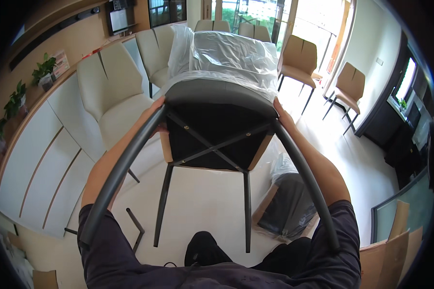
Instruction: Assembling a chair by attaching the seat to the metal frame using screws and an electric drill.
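Held up in front of me is a dark grey chair [217, 96], tipped so that its black underside faces me. Clear plastic film [231, 53] covers its backrest. Crossed metal bars with bolts run under the seat. Two of its legs reach toward me along my arms, and the other two point down. My left hand [155, 110] is closed round the seat's left corner by a leg, with some fingers hidden. At the opposite corner my right hand [283, 113] grips the seat edge, its fingers mostly out of sight behind the chair.
A cream chair [113, 82] stands at left beside a white cabinet [43, 159] with potted plants [44, 72]. Tan chairs [299, 62] stand at right. A dark plastic-wrapped piece [287, 204] lies on the floor near my legs. Cardboard [390, 255] leans at the lower right.
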`<action>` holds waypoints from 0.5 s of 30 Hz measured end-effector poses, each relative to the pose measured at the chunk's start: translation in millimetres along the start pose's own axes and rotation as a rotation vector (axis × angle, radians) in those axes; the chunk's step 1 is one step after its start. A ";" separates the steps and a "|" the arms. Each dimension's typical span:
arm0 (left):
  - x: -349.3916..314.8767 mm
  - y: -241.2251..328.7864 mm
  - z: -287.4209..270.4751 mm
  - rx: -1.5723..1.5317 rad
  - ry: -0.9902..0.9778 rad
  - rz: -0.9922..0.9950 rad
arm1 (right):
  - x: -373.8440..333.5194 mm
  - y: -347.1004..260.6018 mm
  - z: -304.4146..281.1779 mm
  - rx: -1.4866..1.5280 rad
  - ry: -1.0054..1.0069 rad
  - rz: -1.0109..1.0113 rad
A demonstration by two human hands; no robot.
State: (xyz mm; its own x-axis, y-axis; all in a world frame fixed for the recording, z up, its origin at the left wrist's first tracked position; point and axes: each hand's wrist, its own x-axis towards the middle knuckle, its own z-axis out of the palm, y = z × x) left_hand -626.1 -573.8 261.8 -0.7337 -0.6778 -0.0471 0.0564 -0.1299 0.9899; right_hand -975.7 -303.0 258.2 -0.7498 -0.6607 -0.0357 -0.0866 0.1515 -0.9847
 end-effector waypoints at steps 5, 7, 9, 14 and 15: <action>33.5 -28.6 -15.1 0.061 -0.118 -0.240 | 18.1 23.0 -2.9 0.094 -0.156 -0.057; 40.2 -40.3 -14.7 0.080 -0.091 -0.264 | 26.1 31.6 -1.1 0.117 -0.196 -0.070; 39.6 -42.7 -20.6 0.107 -0.065 -0.283 | 35.2 39.3 4.1 0.103 -0.212 -0.066; 52.0 -37.9 -16.5 0.232 -0.117 -0.163 | 49.2 63.0 1.1 -0.007 -0.250 -0.182; 57.2 -32.3 -16.8 0.222 -0.139 -0.147 | 60.3 63.2 3.4 0.012 -0.252 -0.233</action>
State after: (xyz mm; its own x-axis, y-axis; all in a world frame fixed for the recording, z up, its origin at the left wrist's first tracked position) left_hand -658.5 -620.6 224.9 -0.8097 -0.5558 -0.1883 -0.1952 -0.0475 0.9796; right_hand -1024.2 -335.8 193.2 -0.5248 -0.8378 0.1505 -0.2273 -0.0324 -0.9733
